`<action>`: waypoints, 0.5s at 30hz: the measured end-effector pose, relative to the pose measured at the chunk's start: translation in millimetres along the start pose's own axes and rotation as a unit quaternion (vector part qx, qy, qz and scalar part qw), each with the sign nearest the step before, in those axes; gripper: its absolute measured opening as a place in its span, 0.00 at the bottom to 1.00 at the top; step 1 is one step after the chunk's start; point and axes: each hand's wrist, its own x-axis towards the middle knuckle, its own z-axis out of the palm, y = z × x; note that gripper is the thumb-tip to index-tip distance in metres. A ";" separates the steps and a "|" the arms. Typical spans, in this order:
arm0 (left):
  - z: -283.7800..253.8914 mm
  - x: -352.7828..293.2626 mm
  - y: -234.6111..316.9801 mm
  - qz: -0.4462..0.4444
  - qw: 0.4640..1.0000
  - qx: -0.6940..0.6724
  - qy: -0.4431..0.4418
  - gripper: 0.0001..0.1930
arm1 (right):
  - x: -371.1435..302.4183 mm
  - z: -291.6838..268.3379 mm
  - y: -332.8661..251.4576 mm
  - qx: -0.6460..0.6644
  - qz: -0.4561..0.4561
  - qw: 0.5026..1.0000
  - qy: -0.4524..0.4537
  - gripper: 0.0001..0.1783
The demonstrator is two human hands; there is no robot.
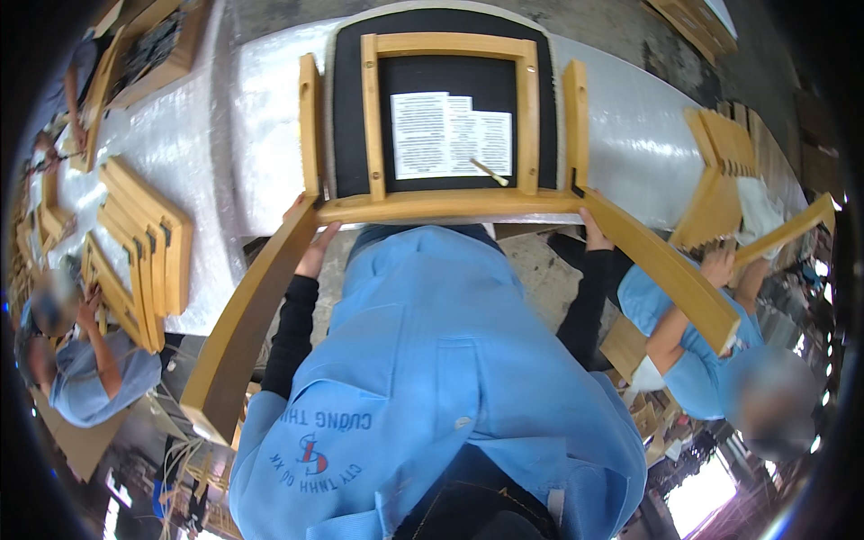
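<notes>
A wooden chair frame (450, 206) lies on the table edge in front of me, its two long legs reaching toward me at either side. My left hand (315, 250) is closed round its left corner, where the rail meets the leg. At the right corner my right hand (595, 232) grips the same frame, fingers partly hidden behind the wood. Between the frame's side posts sits a padded seat with a black underside (351, 135). A square wooden frame (441, 43) rests on that underside, around white printed sheets (420, 135). On the sheets lies a small thin stick with a pale end (490, 172).
Plastic-wrapped table surface (270, 81) spreads to both sides. Stacked wooden frames (148, 243) stand at left, and stacked wooden parts (720, 171) at right. A co-worker at right (693, 315) holds a curved wooden piece (787, 229). Another co-worker (99, 378) is at left.
</notes>
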 end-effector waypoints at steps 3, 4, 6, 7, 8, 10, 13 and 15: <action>4.1 -4.7 -12.5 -0.031 0.997 -0.065 -0.012 0.43 | -0.8 6.0 -23.3 0.026 -0.005 1.000 0.012 0.30; 7.3 -6.8 -18.0 -0.047 0.994 -0.098 -0.017 0.43 | 1.2 3.5 -7.6 0.082 0.014 0.996 0.013 0.30; 4.7 -5.8 -12.0 -0.043 0.997 -0.067 -0.022 0.43 | 1.7 4.9 -2.1 0.089 0.013 0.996 0.020 0.31; 4.0 -4.8 -8.8 -0.041 0.997 -0.052 -0.024 0.43 | 1.1 4.7 -0.1 0.093 0.012 0.995 0.023 0.31; 3.2 -4.5 -7.2 -0.043 0.997 -0.053 -0.025 0.43 | 0.8 5.8 0.0 0.092 0.008 0.995 0.027 0.30; 2.0 -4.6 -4.5 -0.047 0.997 -0.053 -0.026 0.44 | 0.0 7.7 0.0 0.091 -0.002 0.995 0.035 0.27; -0.3 -4.0 -2.2 -0.052 0.997 -0.049 -0.037 0.43 | -0.8 10.6 -1.0 0.118 0.005 0.992 0.042 0.28; -0.6 -3.2 5.3 -0.057 0.997 -0.054 -0.028 0.43 | -0.2 10.9 0.7 0.174 0.041 0.983 0.045 0.30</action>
